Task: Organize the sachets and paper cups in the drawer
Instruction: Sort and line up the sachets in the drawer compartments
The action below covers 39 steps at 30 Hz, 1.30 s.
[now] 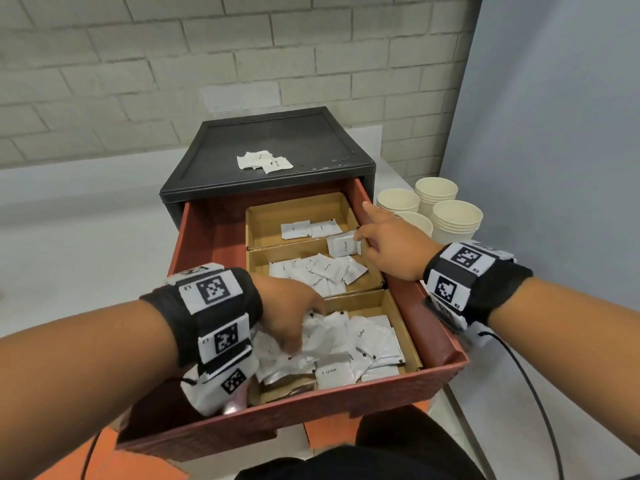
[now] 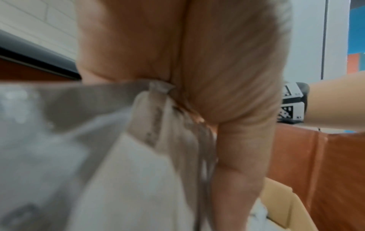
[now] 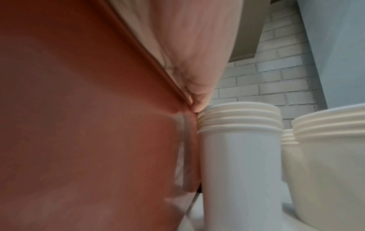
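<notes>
The red drawer (image 1: pixel 433 327) stands pulled out toward the person, so all three cardboard compartments inside are open to reach from above. The near compartment (image 1: pixel 410 344) holds a loose heap of sachets (image 1: pixel 363 341), some marked Coffee and some Cream, which suggests it is the unsorted stock. The left hand (image 1: pixel 291 317) is pushed down into that heap with fingers curled among the packets; the left wrist view shows packets gripped against the palm, probably a small bunch taken up for sorting.

The right hand (image 1: pixel 388 244) reaches across the right wall of the drawer and pinches a single Cream sachet (image 1: pixel 343 245) between thumb and finger, its forefinger pointing away. It holds the packet over the divider between the middle compartment (image 1: pixel 258 263) and the far compartment (image 1: pixel 263 223); which one it is meant for cannot be told. The middle one holds a spread of sachets, the far one only two.

Two more sachets (image 1: pixel 265 161) lie on the black cabinet top (image 1: pixel 277 133). The paper cups (image 1: pixel 446 209) stand in stacks on the bench, just right of the drawer, apparently waiting their turn.
</notes>
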Available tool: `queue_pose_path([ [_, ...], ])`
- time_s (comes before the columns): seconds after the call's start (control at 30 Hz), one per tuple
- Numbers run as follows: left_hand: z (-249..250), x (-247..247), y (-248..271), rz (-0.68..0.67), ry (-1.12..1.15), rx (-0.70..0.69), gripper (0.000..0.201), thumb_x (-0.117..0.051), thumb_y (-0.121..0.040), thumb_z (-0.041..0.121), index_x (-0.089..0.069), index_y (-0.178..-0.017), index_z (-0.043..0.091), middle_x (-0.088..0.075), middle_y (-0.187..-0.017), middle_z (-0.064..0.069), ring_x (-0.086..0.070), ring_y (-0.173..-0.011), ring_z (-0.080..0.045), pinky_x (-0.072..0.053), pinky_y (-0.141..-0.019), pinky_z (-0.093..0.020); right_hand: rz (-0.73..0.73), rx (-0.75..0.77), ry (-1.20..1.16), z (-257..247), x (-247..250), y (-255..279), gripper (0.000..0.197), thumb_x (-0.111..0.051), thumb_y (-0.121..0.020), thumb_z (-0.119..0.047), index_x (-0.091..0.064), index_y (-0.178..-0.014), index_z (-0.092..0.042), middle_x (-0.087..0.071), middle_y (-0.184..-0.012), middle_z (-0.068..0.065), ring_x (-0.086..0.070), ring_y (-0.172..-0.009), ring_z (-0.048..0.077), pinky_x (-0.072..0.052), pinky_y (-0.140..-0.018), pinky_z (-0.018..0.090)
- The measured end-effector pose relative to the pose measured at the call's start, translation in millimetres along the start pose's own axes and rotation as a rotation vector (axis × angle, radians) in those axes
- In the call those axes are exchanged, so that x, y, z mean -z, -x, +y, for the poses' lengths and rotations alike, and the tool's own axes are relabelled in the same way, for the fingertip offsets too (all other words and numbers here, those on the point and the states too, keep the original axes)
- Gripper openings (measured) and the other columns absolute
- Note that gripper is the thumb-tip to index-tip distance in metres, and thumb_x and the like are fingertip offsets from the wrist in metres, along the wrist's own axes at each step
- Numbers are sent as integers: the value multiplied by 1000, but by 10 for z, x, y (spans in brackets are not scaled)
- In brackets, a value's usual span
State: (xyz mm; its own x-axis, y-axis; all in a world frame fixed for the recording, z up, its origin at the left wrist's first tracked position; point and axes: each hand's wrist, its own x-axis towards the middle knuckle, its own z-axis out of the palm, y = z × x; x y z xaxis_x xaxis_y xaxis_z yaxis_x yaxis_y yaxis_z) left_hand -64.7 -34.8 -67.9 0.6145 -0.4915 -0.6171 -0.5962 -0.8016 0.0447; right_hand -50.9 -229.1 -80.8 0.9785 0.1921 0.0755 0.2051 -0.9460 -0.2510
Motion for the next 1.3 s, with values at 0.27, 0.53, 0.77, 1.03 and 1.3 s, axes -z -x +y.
queue_pose_path([
  [0.27,-104,303,228,173,248,-40,17,-72,-80,20,-58,-89,24,-65,-86,5,-61,-74,-12,-52,-67,-28,-23,-12,32,13,-17,-35,37,-49,-91,-16,-55,-128,-18,-5,-158,13,-9,-146,23,-19,-115,31],
  [0.53,-212,418,357,418,836,-45,27,-69,-82,6,-59,-107,11,-67,-107,-11,-65,-100,-28,-53,-90,-40,-23,-13,54,26,-58,-101,41,-50,-89,-12,-54,-130,-17,-14,-156,12,-16,-144,25,-25,-112,32],
  [0.77,-333,453,341,590,1233,-74,34,-62,-84,-2,-57,-117,1,-64,-115,-19,-62,-105,-33,-51,-90,-39,-26,9,73,7,-46,-100,43,-44,-93,-16,-48,-135,-18,-11,-157,10,-16,-144,27,-22,-113,31],
  [1.03,-406,521,125,532,1467,-144,37,-57,-87,-1,-54,-124,5,-63,-118,-15,-63,-103,-27,-52,-85,-33,-9,-2,19,30,-83,-125,45,-50,-92,-19,-48,-137,-17,-5,-159,3,-13,-146,23,-24,-115,33],
  [1.3,-440,736,85,452,1585,-60,30,-55,-89,-1,-55,-119,4,-65,-108,-13,-65,-93,-25,-54,-77,-31,-85,10,27,14,-69,-120,49,-47,-92,-17,-39,-140,-11,2,-158,8,-3,-147,25,-14,-117,30],
])
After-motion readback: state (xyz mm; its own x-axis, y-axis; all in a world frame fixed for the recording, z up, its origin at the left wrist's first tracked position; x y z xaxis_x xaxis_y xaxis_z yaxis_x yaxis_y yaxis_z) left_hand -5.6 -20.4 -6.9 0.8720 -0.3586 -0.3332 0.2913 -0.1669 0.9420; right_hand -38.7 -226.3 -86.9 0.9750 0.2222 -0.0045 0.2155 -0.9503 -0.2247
